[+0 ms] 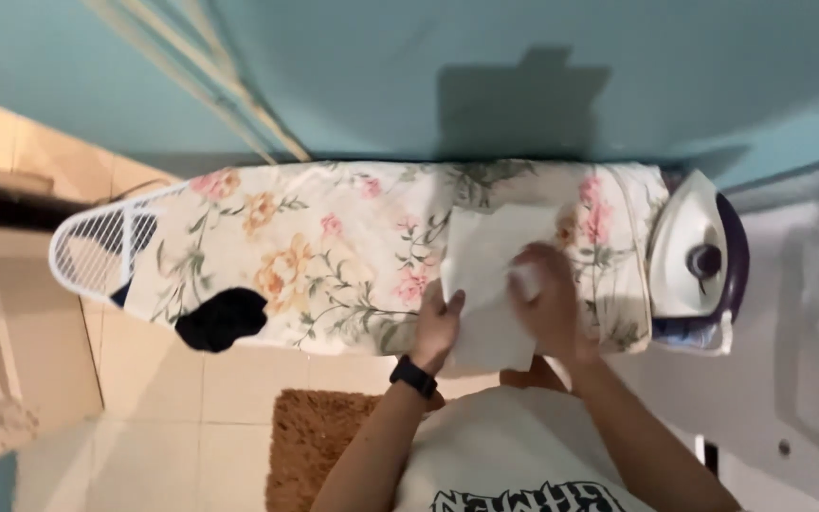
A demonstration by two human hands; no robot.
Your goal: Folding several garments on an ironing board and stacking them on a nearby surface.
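On ironing board [334, 237] | white cloth [490, 275] under both hands | left hand [436, 327] fingers pinch edge | right hand [547, 299] fingers flat, released

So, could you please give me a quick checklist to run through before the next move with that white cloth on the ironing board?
1. White cloth lies on the ironing board: ok, though its near edge hangs over the board's edge.
2. Left hand holds the cloth's near left edge: ok.
3. Right hand presses flat on the cloth: ok.
4. Iron rests at the board's right end, apart from both hands: ok.
5. Iron hot or plugged in: cannot tell.
6. Dark garment at the board's near edge stays clear of the cloth: ok, but it hangs over the edge.
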